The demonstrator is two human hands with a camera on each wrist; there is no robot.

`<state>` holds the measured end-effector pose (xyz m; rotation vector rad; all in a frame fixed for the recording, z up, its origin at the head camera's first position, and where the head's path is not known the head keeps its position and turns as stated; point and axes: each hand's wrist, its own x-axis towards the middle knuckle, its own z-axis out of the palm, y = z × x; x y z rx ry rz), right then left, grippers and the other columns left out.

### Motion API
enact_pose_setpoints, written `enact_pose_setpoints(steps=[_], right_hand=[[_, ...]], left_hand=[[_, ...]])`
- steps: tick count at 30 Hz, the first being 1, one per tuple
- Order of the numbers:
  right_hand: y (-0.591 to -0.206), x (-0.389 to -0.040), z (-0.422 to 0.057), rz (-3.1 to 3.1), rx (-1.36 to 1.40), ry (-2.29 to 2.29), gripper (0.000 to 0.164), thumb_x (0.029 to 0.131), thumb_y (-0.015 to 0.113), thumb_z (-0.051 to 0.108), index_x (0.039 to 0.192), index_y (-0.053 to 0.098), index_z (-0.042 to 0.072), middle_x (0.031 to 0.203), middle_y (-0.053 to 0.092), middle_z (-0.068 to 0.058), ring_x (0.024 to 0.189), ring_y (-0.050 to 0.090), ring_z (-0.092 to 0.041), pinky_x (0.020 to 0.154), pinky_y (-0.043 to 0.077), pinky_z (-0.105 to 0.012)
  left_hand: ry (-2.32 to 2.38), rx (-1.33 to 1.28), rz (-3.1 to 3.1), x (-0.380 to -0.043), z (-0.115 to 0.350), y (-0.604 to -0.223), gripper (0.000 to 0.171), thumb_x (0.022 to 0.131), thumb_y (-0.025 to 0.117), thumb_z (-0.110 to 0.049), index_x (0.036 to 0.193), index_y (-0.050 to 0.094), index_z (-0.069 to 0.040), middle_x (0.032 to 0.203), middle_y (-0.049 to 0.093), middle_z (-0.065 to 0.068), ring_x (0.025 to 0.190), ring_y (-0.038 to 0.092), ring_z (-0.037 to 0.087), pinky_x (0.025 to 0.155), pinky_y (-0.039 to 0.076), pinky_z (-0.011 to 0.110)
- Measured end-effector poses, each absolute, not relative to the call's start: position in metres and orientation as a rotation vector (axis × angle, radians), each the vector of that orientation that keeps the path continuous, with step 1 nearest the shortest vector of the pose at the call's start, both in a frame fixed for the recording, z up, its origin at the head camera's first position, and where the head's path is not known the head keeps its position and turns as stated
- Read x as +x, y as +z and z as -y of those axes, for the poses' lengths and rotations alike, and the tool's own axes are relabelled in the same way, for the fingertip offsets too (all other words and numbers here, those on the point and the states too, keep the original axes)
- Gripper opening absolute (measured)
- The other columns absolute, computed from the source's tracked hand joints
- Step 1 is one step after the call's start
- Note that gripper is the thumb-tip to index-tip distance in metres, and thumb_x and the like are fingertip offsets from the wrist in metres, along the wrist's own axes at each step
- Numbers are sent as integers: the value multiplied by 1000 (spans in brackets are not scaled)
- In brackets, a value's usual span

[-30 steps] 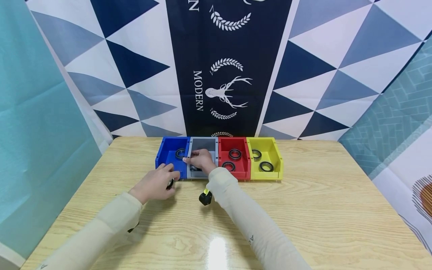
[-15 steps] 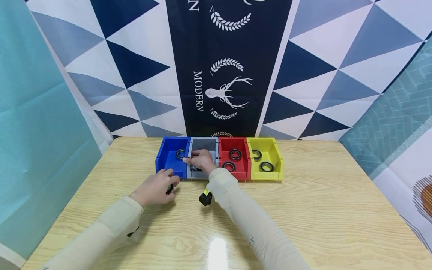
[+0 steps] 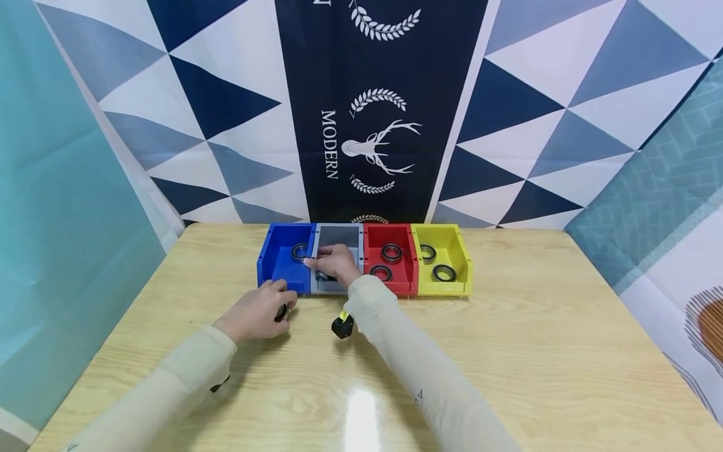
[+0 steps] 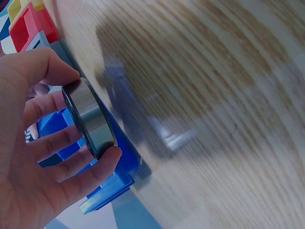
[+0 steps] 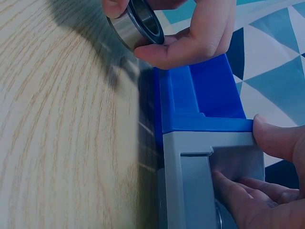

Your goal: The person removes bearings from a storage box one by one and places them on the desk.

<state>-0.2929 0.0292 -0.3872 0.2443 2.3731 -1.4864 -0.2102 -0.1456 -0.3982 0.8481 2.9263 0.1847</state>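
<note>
My left hand (image 3: 255, 314) holds a ball bearing (image 4: 93, 117) by its edge between thumb and fingers, just in front of the blue bin (image 3: 285, 274). The bearing is tilted, its shiny outer ring facing the left wrist camera. My right hand (image 3: 337, 262) grips the side wall of the grey bin (image 3: 341, 235). In the right wrist view its thumb lies over the rim beside the blue bin, and its fingers are inside the grey one. Another bearing (image 5: 219, 217) shows partly in the grey bin, mostly hidden. One bearing (image 3: 299, 252) lies inside the blue bin.
A red bin (image 3: 407, 285) and a yellow bin (image 3: 464, 276) continue the row rightward, each with two bearings. A black object with a yellow tab (image 3: 342, 326) lies on the wooden table (image 3: 536, 351) by the right sleeve. A patterned cloth stands behind.
The head view has tipped slightly, so the scene sits a little higher in it. Both hands keep nearly the same place and hold; the left has shifted only slightly.
</note>
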Motion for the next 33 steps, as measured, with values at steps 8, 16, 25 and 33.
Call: enact_pose_setpoints(steps=[8, 16, 25, 33], right_hand=[[-386, -293, -29, -2352, 247, -1493, 59, 82, 75, 32, 134, 56, 9, 131, 63, -10, 121, 57, -24, 106, 45, -40], [-387, -294, -29, -2365, 248, -1483, 58, 82, 75, 34, 133, 58, 11, 129, 64, -9, 120, 59, -23, 104, 46, -39], [-387, -293, -30, -2366, 248, -1488, 57, 83, 75, 34, 132, 58, 10, 128, 65, -9, 119, 59, -24, 105, 45, -41], [-388, -294, -30, -2364, 262, -1492, 57, 82, 75, 33, 132, 58, 11, 128, 65, -9, 121, 58, -24, 106, 45, -42]], left_hand=[[179, 860, -2911, -208, 147, -397, 23, 78, 74, -26, 96, 63, -17, 94, 55, 2, 82, 51, 20, 75, 53, 40], [192, 866, -2913, -208, 146, -400, 24, 78, 75, -26, 96, 62, -18, 96, 56, 2, 85, 53, 19, 77, 54, 41], [184, 863, -2913, -209, 146, -403, 23, 78, 75, -26, 95, 62, -18, 94, 56, 1, 84, 53, 18, 76, 54, 40], [182, 841, -2906, -209, 146, -404, 24, 78, 75, -27, 97, 62, -18, 96, 57, 2, 86, 54, 19, 79, 55, 42]])
